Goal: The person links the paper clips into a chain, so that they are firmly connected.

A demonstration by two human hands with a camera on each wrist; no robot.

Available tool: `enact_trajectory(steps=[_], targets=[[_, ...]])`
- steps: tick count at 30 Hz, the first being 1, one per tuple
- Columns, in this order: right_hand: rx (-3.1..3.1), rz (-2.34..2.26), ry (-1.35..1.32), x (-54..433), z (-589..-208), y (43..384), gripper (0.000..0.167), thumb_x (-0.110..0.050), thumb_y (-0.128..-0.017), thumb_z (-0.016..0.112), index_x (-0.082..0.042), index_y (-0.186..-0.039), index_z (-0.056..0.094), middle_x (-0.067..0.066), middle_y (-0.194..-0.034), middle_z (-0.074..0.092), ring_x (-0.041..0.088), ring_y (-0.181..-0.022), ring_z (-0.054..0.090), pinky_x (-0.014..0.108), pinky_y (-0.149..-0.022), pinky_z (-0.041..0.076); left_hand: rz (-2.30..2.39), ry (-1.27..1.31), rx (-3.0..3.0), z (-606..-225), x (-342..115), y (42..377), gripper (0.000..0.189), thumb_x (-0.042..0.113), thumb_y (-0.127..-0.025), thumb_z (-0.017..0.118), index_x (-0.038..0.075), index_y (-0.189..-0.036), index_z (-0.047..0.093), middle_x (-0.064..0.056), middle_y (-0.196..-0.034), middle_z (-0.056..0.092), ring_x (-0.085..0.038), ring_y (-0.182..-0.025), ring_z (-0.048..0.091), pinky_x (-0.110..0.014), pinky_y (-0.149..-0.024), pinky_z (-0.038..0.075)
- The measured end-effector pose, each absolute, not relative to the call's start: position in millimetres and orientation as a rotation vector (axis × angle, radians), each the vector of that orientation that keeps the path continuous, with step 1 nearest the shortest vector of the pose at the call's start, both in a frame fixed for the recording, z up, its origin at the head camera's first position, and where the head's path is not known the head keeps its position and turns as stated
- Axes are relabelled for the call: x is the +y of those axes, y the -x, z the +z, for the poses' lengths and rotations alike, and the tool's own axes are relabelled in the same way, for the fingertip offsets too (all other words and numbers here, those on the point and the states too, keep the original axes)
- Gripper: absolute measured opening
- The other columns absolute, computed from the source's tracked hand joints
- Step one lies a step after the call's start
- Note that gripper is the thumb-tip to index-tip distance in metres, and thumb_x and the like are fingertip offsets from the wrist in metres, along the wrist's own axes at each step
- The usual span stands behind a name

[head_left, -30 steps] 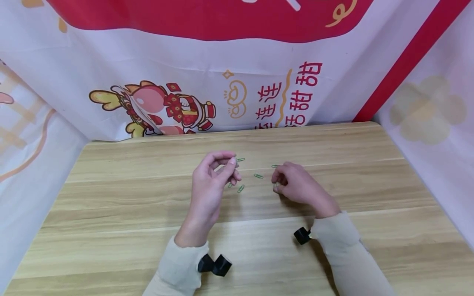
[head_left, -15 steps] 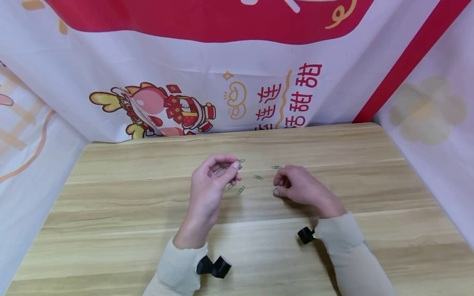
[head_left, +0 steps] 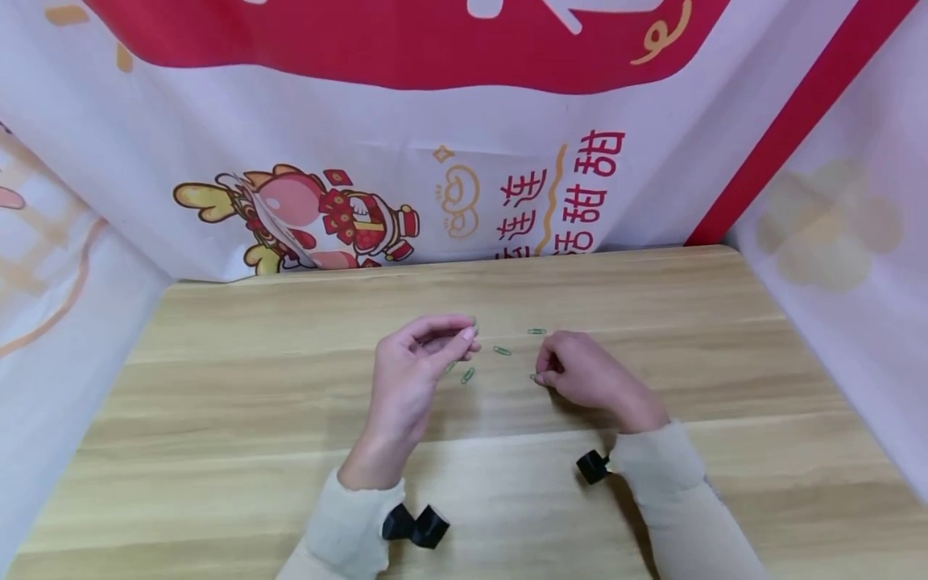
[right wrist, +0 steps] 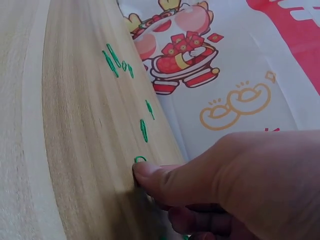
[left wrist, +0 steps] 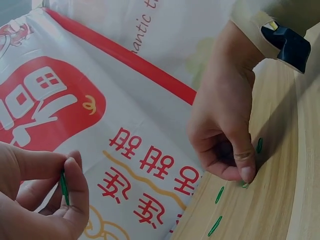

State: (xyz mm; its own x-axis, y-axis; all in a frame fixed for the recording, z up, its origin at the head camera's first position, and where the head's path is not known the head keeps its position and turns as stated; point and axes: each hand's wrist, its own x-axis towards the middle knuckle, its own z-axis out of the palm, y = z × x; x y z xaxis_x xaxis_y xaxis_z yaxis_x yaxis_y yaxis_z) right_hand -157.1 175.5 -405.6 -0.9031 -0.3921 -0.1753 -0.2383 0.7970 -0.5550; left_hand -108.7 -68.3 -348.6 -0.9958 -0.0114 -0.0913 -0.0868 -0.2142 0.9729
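My left hand [head_left: 413, 362] is raised over the middle of the table, thumb and index finger pinching a green paper clip [left wrist: 65, 189]. To its right, my right hand [head_left: 587, 370] is low at the tabletop. Its thumb and index fingertips pinch another green paper clip [right wrist: 140, 158], of which only one rounded end shows past the thumb. Between the hands lie a loose paper clip [head_left: 502, 350] and, closer to the left hand, a second clip [head_left: 467, 375]. A further paper clip [head_left: 536, 331] rests just behind the right hand's fingers.
Both hands work above a light wood-grain table [head_left: 217, 419]. A white and red printed cloth [head_left: 406, 121] rises along its back edge, with more cloth at both sides. Small black cameras [head_left: 593, 466] are strapped at the sleeve cuffs.
My left hand has shifted slightly right, and the paper clip behind its fingertips is now covered. My right hand has drawn a little toward me; the clip end now sticks out left of its fingertips.
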Motion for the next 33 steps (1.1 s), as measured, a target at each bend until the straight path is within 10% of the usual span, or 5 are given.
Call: enact_trajectory(steps=[15,33], targets=[[2.192,-1.962,0.407,159.0,-346.9,132.0,0.024,0.007,-0.099,0.069,0.008,-0.122,0.063,0.011,-0.104,0.074,0.016,-0.090,0.077,0.033,-0.086,0.067,2.404,0.118,1.996,-342.2,-67.0,107.1,0.021,-0.003,-0.096,0.076,0.000,-0.117,0.075,-0.011,-0.107,0.080,-0.015,-0.087,0.078,-0.028,-0.085,0.066],[2.378,-2.134,0.555,139.0,-354.0,122.1,0.014,0.012,-0.095,0.073,0.009,-0.109,0.071,0.003,-0.095,0.076,0.013,-0.079,0.075,0.030,-0.074,0.067,2.312,0.019,1.973,-343.8,-57.4,101.6,0.020,-0.001,-0.097,0.075,-0.001,-0.117,0.075,-0.009,-0.105,0.078,-0.017,-0.088,0.075,-0.029,-0.083,0.065]])
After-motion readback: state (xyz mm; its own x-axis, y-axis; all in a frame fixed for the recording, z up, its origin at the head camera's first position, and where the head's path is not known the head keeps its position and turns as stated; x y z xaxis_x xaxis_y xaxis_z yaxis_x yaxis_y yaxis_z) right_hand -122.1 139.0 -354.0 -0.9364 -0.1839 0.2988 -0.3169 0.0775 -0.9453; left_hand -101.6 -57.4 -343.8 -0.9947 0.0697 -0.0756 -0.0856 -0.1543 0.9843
